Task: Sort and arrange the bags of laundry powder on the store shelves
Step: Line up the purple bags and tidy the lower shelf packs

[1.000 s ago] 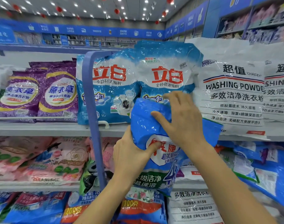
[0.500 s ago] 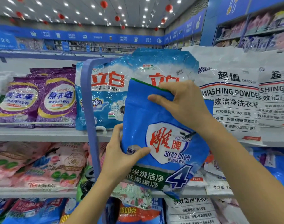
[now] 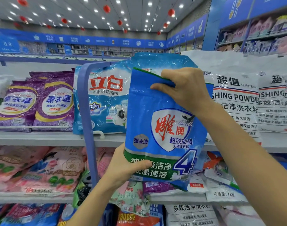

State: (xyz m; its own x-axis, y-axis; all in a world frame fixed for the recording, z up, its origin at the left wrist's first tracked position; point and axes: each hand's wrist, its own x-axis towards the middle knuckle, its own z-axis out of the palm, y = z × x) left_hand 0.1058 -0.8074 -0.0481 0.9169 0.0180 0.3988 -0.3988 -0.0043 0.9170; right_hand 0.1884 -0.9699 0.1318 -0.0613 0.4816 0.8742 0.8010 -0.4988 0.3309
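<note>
Both hands hold a blue bag [image 3: 162, 126] upright before the top shelf [image 3: 41, 137]. Left hand [image 3: 124, 167] grips its bottom edge; right hand [image 3: 186, 88] pinches its top, fingers curled behind.

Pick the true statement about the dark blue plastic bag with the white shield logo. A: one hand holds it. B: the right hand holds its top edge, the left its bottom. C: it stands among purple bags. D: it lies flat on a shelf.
B: the right hand pinches the top edge of the dark blue plastic bag; the left hand grips its bottom.
</note>
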